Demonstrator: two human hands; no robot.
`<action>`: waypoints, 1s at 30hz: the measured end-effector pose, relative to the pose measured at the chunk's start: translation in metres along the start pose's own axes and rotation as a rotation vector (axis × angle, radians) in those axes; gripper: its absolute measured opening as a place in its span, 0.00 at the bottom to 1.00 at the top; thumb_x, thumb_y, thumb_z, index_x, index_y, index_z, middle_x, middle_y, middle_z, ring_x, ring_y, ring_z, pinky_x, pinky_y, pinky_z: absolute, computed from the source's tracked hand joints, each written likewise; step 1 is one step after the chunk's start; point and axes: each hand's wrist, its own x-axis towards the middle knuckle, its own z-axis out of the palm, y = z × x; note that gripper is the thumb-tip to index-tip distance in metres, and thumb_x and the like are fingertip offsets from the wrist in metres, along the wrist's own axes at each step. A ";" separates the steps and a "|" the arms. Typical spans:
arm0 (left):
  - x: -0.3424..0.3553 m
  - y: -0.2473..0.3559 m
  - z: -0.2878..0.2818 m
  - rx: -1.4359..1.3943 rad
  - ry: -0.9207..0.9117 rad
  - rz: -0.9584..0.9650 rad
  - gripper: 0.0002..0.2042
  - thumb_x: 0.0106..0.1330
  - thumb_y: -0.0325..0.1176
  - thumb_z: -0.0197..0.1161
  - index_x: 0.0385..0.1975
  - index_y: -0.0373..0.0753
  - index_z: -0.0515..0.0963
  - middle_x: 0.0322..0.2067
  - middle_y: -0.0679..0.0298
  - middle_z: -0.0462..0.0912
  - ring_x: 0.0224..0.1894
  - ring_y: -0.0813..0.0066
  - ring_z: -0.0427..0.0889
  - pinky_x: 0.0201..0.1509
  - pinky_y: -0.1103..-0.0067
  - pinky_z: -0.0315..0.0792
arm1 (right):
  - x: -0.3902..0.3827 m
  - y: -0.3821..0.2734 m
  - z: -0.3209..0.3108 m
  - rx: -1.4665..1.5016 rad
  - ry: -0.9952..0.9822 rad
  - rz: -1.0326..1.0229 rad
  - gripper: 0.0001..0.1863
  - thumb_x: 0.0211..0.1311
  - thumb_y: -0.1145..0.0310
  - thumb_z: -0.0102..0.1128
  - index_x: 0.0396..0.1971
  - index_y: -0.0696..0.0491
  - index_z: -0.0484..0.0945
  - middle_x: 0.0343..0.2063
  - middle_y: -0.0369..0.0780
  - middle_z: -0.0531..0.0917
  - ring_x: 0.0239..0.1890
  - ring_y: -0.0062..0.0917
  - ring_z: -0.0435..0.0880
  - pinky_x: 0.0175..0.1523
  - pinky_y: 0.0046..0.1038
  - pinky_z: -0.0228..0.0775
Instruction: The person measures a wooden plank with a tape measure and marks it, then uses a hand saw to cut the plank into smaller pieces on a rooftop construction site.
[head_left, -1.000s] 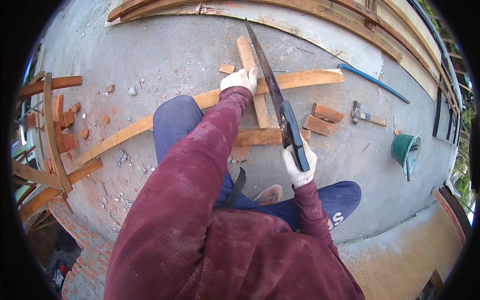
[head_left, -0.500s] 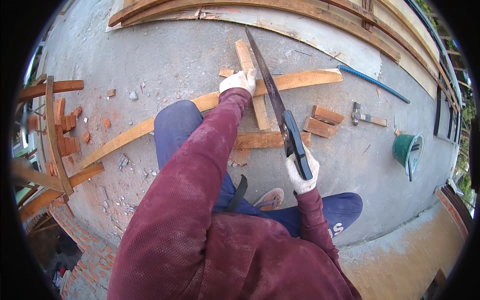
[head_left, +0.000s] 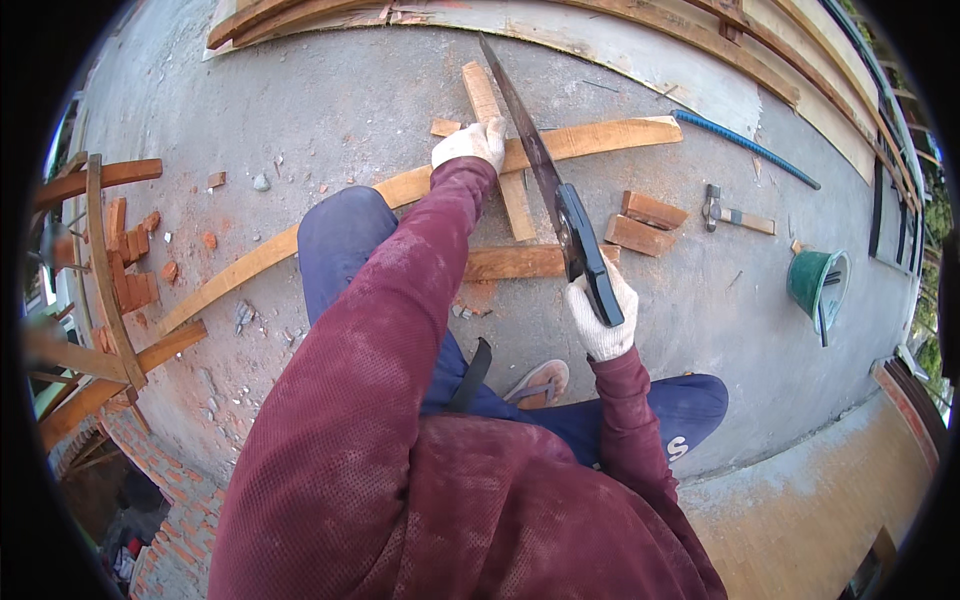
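Observation:
My left hand (head_left: 470, 146), in a white knit glove, is closed on a long wooden board (head_left: 600, 138) where it crosses a short wooden piece (head_left: 516, 205). Its fingertips are partly hidden. My right hand (head_left: 606, 318), gloved too, grips the black handle of a handsaw (head_left: 535, 150). The saw's blade points away from me and lies across the long board, just right of my left hand. Whether its teeth are in the wood cannot be made out. A small wood offcut (head_left: 445, 127) sits beyond the left hand. Another timber piece (head_left: 515, 262) lies nearer me, partly behind the saw.
Right of the saw are two short wood blocks (head_left: 640, 236), a hammer (head_left: 712, 208) and a green bucket (head_left: 806, 283). A blue ribbed bar (head_left: 745, 145) lies farther off. Long timbers (head_left: 690, 48) rest at the back. Broken bricks (head_left: 135, 290) and rubble litter the left.
My right hand and the saw have moved a little forward, away from me. The left hand stays on the board. The whole view has shifted slightly.

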 end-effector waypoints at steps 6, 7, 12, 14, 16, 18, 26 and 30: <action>-0.007 0.001 -0.010 -0.077 0.014 -0.020 0.34 0.77 0.62 0.38 0.44 0.39 0.87 0.40 0.47 0.89 0.47 0.47 0.87 0.56 0.58 0.77 | -0.118 -0.111 -0.076 -0.329 -0.119 0.432 0.30 0.52 0.82 0.58 0.60 0.60 0.79 0.46 0.47 0.90 0.42 0.33 0.93 0.45 0.27 0.82; -0.012 -0.003 -0.007 -0.076 -0.014 -0.041 0.34 0.77 0.62 0.39 0.45 0.39 0.86 0.40 0.47 0.89 0.47 0.47 0.88 0.55 0.58 0.77 | -0.124 -0.118 -0.080 -0.374 -0.140 0.490 0.29 0.52 0.82 0.57 0.59 0.59 0.79 0.47 0.46 0.90 0.42 0.33 0.93 0.45 0.27 0.82; -0.008 0.009 -0.006 -0.065 -0.026 -0.001 0.34 0.77 0.63 0.39 0.45 0.40 0.87 0.42 0.47 0.89 0.48 0.47 0.87 0.56 0.58 0.77 | -0.019 -0.005 -0.009 -0.149 0.006 0.102 0.15 0.63 0.76 0.62 0.49 0.62 0.83 0.24 0.40 0.84 0.25 0.18 0.81 0.34 0.24 0.75; 0.005 0.005 -0.003 -0.055 0.032 0.018 0.35 0.77 0.63 0.37 0.45 0.40 0.87 0.43 0.47 0.88 0.48 0.46 0.87 0.55 0.58 0.78 | 0.008 0.004 0.010 -0.037 0.100 -0.067 0.14 0.62 0.76 0.65 0.47 0.62 0.82 0.25 0.40 0.84 0.25 0.17 0.78 0.33 0.24 0.74; -0.003 -0.010 0.003 -0.086 0.019 0.010 0.36 0.77 0.64 0.35 0.46 0.40 0.87 0.44 0.47 0.88 0.48 0.47 0.87 0.56 0.58 0.78 | -0.022 -0.019 -0.007 -0.038 -0.033 0.027 0.26 0.59 0.76 0.66 0.59 0.63 0.78 0.34 0.46 0.88 0.31 0.27 0.88 0.39 0.29 0.79; -0.006 -0.006 -0.013 -0.106 0.017 0.017 0.35 0.77 0.64 0.36 0.48 0.41 0.86 0.44 0.47 0.88 0.48 0.47 0.88 0.56 0.59 0.77 | -0.070 -0.067 -0.040 -0.297 -0.016 0.007 0.26 0.56 0.78 0.65 0.58 0.64 0.78 0.41 0.51 0.89 0.40 0.40 0.92 0.45 0.31 0.83; -0.008 0.005 -0.004 -0.069 0.006 -0.007 0.34 0.77 0.64 0.38 0.46 0.41 0.86 0.41 0.48 0.89 0.47 0.47 0.88 0.55 0.58 0.77 | -0.025 -0.025 -0.020 -0.111 -0.025 0.108 0.23 0.59 0.77 0.64 0.56 0.62 0.80 0.33 0.44 0.88 0.32 0.24 0.87 0.40 0.26 0.78; -0.006 0.004 -0.006 -0.051 0.005 0.011 0.36 0.77 0.64 0.36 0.46 0.40 0.87 0.42 0.48 0.89 0.48 0.48 0.88 0.56 0.58 0.77 | 0.001 0.010 0.003 0.045 0.051 0.004 0.18 0.61 0.76 0.67 0.52 0.63 0.81 0.25 0.40 0.83 0.27 0.18 0.79 0.37 0.22 0.75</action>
